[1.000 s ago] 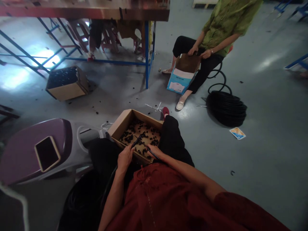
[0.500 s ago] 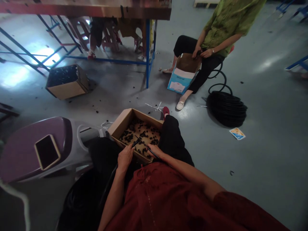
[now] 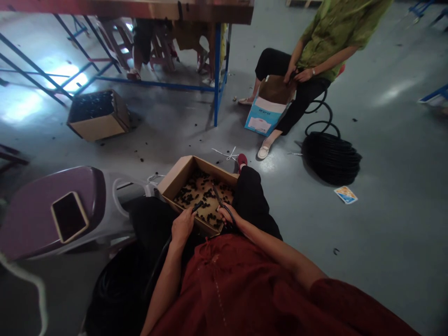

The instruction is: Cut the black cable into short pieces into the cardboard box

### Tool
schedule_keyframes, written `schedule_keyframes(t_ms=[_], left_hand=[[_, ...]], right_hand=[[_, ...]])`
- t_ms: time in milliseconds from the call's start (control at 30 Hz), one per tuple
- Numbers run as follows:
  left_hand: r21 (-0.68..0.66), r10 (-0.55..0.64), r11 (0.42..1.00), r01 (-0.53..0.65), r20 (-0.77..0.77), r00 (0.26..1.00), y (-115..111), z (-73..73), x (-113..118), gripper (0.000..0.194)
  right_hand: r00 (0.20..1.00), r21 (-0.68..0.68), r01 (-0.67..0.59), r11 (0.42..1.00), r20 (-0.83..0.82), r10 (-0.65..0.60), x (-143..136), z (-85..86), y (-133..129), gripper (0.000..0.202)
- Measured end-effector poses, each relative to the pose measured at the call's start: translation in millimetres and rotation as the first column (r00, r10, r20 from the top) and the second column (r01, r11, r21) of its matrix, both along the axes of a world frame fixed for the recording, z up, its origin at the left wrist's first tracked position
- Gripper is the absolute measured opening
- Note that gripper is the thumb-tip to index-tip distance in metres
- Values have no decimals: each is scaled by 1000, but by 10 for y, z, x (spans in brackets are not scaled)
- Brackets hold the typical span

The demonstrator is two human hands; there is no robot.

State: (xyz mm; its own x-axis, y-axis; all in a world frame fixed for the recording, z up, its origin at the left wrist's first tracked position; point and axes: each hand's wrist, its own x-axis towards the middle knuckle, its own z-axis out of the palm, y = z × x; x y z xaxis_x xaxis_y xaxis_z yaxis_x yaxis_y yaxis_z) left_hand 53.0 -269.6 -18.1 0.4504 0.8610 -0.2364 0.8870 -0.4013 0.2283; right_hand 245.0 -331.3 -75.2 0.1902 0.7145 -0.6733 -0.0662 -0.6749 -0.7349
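Looking down at a seated person's lap: the left hand [image 3: 182, 226] is closed around a black tube [image 3: 197, 207], its end poking out over an open cardboard box [image 3: 177, 174]. The right hand [image 3: 228, 215] grips dark-handled scissors [image 3: 218, 196] — blades pointing away, over the box and apart from the tube. Short black pieces [image 3: 187, 193] lie scattered on the box's bottom. To the left, a phone [image 3: 70, 217] rests on a purple stool [image 3: 33, 205].
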Motion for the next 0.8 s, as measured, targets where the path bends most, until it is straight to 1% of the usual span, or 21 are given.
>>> schedule_keyframes(t_ms=[100,200,400,667,800], left_hand=[[4,3,1000,-3,1,1000,-5,-5,-2,38],[15,21,1000,-22,20,1000,-6,-12,-3,38],[-9,67,998,-67,30,997,-2,-13,2,39],[-26,48,999,-47,7,999,3,-48,-19,38],[-17,85,996,-85,10,996,-13,-52,-38,40]], right_hand=[[999,7,-17,1000,-51,18,1,-49,15,13],[995,38,-26,999,-94,30,-2,-76,7,19],[981,106,-22,994,-190,42,-21,-65,-22,29],[982,101,9,995,-190,10,-40,-68,-32,33],[985,120,1,993,-171,20,-60,-85,-59,36]])
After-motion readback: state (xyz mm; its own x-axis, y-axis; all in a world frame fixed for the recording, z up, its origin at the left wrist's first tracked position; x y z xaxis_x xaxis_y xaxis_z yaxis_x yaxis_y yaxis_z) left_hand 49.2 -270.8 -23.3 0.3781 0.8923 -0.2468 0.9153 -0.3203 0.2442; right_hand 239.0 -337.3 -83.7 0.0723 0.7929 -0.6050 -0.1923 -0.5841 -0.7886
